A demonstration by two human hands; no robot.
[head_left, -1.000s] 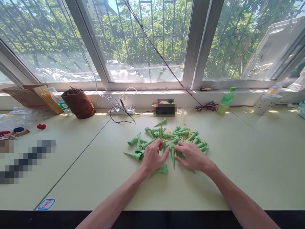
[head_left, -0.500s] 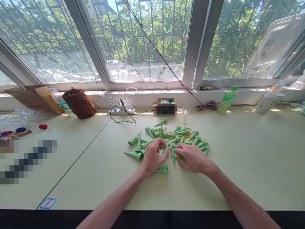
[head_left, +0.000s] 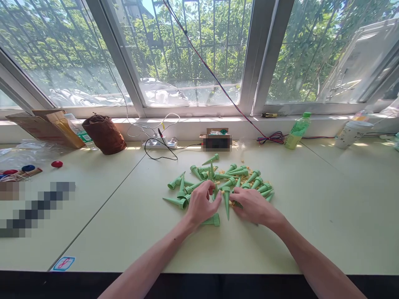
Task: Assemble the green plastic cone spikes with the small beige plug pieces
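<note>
Along the window sill we see a flattened brown cardboard box (head_left: 46,126), with a clear plastic water bottle (head_left: 76,129) and a brown cloth drawstring pouch (head_left: 104,134) just beside it. Farther right are a white power strip (head_left: 158,144) with loose wires, a small open cardboard box (head_left: 216,139), a red-and-black cable bundle (head_left: 271,138), a green plastic drink bottle (head_left: 297,131) and a white paper cup (head_left: 352,133). On the left of the pale green table (head_left: 327,207) we note a round red cap (head_left: 56,164) and a blue one (head_left: 28,168). A blue-bordered sticker (head_left: 64,263) sits at the near edge.

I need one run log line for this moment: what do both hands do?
left hand: fingers curled on green spikes | right hand: fingers on same pile | grip: unclear | surface: pale table | behind: green bottle, brown bag
</note>
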